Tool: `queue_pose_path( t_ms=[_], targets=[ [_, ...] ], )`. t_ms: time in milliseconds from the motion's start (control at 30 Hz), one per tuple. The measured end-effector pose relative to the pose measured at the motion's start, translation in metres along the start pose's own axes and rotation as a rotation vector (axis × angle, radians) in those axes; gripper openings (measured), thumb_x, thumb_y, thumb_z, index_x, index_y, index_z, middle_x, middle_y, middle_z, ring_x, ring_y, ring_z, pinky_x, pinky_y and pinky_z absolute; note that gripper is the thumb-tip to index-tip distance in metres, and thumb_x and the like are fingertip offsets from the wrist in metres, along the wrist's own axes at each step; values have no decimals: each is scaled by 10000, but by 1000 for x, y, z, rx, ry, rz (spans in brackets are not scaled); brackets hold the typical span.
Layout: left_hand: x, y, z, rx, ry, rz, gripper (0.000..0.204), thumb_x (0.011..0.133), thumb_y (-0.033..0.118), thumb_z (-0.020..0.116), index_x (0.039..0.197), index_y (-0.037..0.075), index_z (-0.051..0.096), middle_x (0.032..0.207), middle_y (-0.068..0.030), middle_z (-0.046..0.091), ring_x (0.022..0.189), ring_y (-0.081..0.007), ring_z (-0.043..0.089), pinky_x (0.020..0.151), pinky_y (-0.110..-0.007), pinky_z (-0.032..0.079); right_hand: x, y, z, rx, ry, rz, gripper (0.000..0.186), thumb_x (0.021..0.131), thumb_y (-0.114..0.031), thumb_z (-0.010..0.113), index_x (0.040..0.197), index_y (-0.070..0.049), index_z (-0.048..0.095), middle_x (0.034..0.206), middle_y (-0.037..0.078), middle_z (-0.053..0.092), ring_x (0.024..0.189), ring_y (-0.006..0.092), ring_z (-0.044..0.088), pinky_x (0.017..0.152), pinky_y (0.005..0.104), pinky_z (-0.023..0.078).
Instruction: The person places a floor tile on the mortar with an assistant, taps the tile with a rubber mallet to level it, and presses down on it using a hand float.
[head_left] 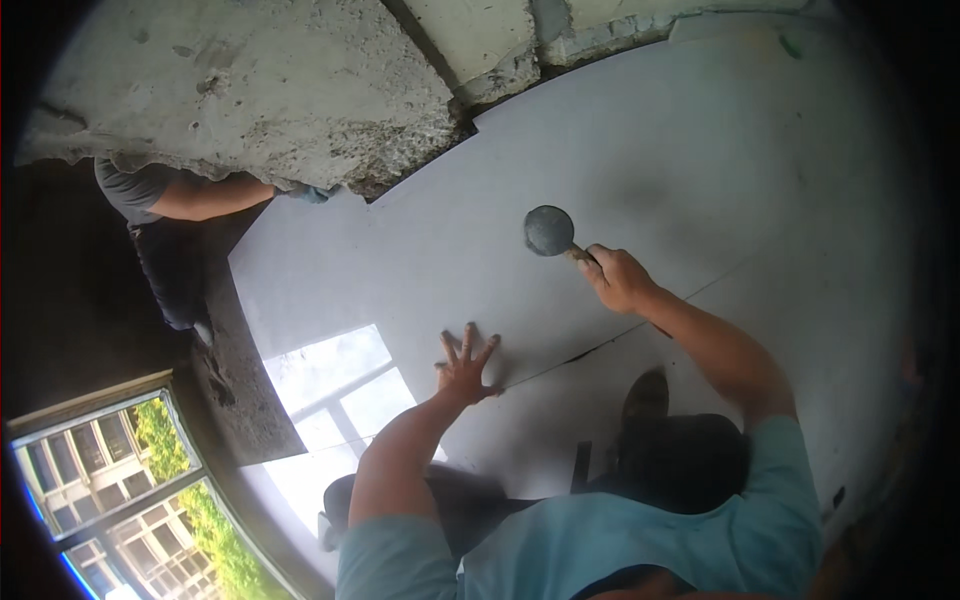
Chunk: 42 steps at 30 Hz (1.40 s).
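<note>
My right hand [618,280] is wrapped round the short handle of a mallet [549,231] with a round, dark grey head. The mallet is over a large, glossy pale grey tile [420,260]; I cannot tell whether its head touches the surface. Fingers spread, my left hand [462,376] lies flat on that tile, its thumb close to a thin dark joint [590,353]. On my side of the joint lies another pale tile [540,430], where I crouch with one dark shoe [646,396] showing.
A rough, broken concrete wall [300,90] juts over the tile's far edge. Left of it a co-worker's gloved hand [315,193] is at the tile's far corner. Bare dark floor [230,390] borders the tiles on the left, beside a window [130,470].
</note>
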<state>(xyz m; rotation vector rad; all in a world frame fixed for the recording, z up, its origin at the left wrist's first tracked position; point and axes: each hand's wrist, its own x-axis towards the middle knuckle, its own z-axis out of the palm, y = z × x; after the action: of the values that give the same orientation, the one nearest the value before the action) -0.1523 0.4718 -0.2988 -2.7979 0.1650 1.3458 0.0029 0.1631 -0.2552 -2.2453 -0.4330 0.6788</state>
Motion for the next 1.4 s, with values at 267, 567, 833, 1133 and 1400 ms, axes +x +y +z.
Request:
queue_pose_path(
  t_ms=[267,567,833,1133,1400],
  targets=[
    [-12,-11,15,-8,-59,93,984,772,615,714,1535,446,115,1640,-98,-85,1426,-583,-18,992,-749,348,-60,48,32,107,-373,358,474,999,-393,467,962,54,622,831,202,656,837,316,646,779,433,481],
    [59,-36,-35,-159,255,198,769,809,497,720,1426,133,441,1496,-225,386,1404,-414,340,1148,-555,289,-66,77,79,89,-179,339,453,993,-407,473,944,19,620,881,239,666,849,413,644,767,490,488],
    [287,-65,-199,-239,759,-102,904,888,599,552,1530,47,234,1570,-195,268,1466,-349,215,1193,-478,189,-92,65,80,-7,-225,359,421,987,-422,468,1011,-29,616,915,203,676,902,401,649,803,507,492],
    [337,-91,-209,-3,728,-223,699,927,625,466,1329,60,550,1363,-209,535,1218,-413,518,1057,-521,370,-85,52,-13,126,-357,306,371,1020,-341,458,1072,-3,601,931,177,665,877,324,657,769,460,508],
    [345,-107,-232,-96,737,-212,495,943,471,494,1041,27,692,1012,-233,691,947,-431,660,810,-522,526,-134,121,-51,91,-63,312,341,1015,-315,479,1034,9,584,785,159,657,717,305,663,637,424,531]
  ],
)
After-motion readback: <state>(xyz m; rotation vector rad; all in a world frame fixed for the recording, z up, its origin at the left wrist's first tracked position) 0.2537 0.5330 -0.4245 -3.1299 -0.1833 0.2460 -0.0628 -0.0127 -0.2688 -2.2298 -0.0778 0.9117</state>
